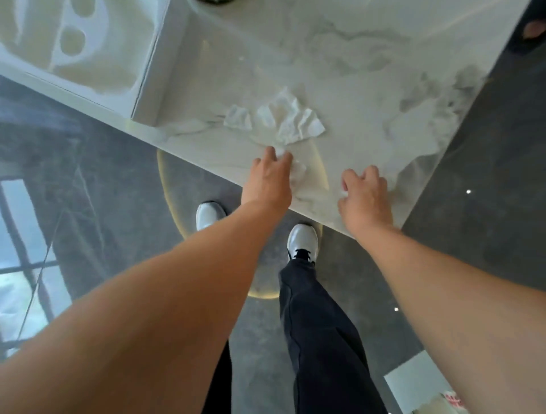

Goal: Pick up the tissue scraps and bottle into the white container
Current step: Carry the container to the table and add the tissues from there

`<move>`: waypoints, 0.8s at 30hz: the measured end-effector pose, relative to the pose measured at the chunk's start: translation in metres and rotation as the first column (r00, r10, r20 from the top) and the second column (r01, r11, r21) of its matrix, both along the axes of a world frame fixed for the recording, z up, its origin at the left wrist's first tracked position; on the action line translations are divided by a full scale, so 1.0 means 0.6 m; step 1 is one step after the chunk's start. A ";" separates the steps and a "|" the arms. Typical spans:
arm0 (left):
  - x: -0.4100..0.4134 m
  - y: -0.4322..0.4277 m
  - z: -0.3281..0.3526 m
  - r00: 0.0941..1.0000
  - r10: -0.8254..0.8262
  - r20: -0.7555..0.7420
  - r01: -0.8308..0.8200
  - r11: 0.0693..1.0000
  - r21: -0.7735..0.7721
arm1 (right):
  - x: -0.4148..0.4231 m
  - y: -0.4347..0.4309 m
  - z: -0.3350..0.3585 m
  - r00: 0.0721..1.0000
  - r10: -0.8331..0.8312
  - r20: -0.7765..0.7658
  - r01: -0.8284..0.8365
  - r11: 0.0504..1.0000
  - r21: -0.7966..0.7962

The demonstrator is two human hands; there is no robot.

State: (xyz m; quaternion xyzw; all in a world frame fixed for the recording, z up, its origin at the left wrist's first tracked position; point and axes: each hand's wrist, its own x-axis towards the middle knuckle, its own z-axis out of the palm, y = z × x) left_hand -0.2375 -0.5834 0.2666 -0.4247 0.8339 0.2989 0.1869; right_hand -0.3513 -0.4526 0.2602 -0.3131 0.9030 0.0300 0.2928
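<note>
Crumpled white tissue scraps lie on the marble table near its front edge: a large one and a smaller one to its left. My left hand rests at the table edge, its fingers closed over another scrap that pokes out on its right side. My right hand is curled on the table further right, with a small white bit of tissue showing at the thumb. A white container stands on the table at the back left. No bottle is visible.
A dark object is cut off at the top edge. Below the table are a grey floor, my white shoes and dark trousers. Another white box sits on the floor at the bottom right. A person's hand shows at the top right.
</note>
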 end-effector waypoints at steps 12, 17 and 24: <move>0.137 -0.381 0.190 0.982 0.143 -0.122 -0.165 0.968 -0.192 | 0.139 -0.448 0.165 0.984 0.138 0.109 -0.093 0.936 -0.339; 0.210 -0.570 0.207 0.928 0.349 -0.128 -0.369 0.907 -0.202 | 0.205 -0.632 0.200 0.966 0.165 0.198 -0.066 0.902 -0.426; 0.255 -0.550 0.171 0.929 0.363 -0.072 -0.370 0.917 -0.148 | 0.187 -0.606 0.164 0.985 0.091 0.148 -0.030 0.929 -0.369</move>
